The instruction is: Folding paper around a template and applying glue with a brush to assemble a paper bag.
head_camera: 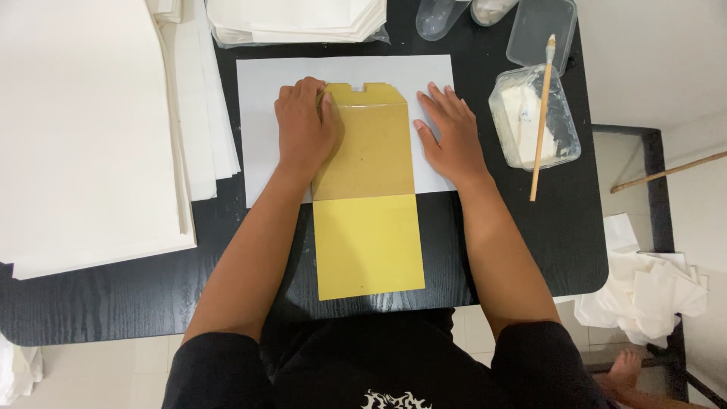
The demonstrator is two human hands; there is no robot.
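From the head camera, a yellow envelope (369, 189) lies lengthwise in the middle of a black table (113, 303), its upper, browner half resting on a white sheet of paper (261, 113) and its lower, brighter half on the bare tabletop. The left hand (304, 125) lies flat, palm down, on the envelope's upper left edge, fingers together and pressing it. The right hand (450, 132) lies flat with fingers slightly spread on the white sheet just beside the envelope's right edge, thumb touching or nearly touching that edge; neither hand pinches anything.

To the right stands a clear plastic tub (534, 117) holding white paste, partly scooped out. A wooden-handled brush (542, 113) lies across the tub, bristle end pointing away from the person and handle end reaching down onto the table. Beyond it sits a clear lid (539, 32), open side up. At the far edge are a clear cup (439, 17) and another clear vessel (491, 9) cut off by the frame; their contents cannot be told.

A bagged stack of white paper (295, 21) lies at the top, and a large pile of white sheets (83, 129) covers the table's left side. The floor is pale tile; crumpled white paper (647, 291) lies on a dark frame right of the table, and a thin wooden stick (666, 173) slants beyond it.
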